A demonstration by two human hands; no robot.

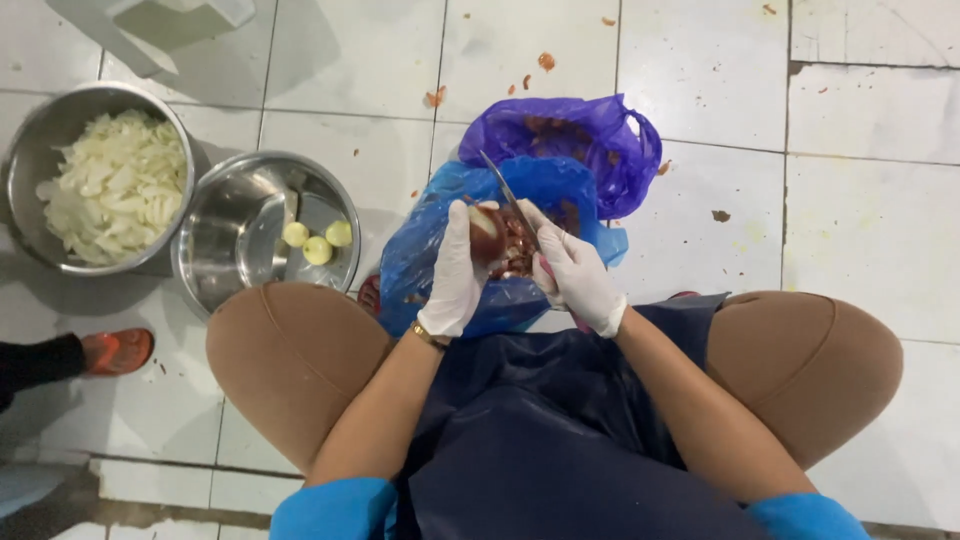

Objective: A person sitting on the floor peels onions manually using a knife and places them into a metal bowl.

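While the left hand (455, 270) grips an onion (487, 232) at the frame's centre, over the blue bag (430, 250), the right hand (580, 280) is closed around a knife (508, 196) (gloves on both). The onion seems light, firm, slippery when peeled; best cupped around its sides.

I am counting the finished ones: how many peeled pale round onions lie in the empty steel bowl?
3: peeled pale round onions clustered together at the right side of the shiny steel bowl, touching. None seem hidden.

A: How many views?
B: One, head-worn, looking almost straight down past the lap to the tiled floor (700, 80).
A: Close?
B: Close. Knees (290, 350) fill the lower half, bowls (200, 270) upper left, bags (600, 150) top centre. No second view, no overlap.
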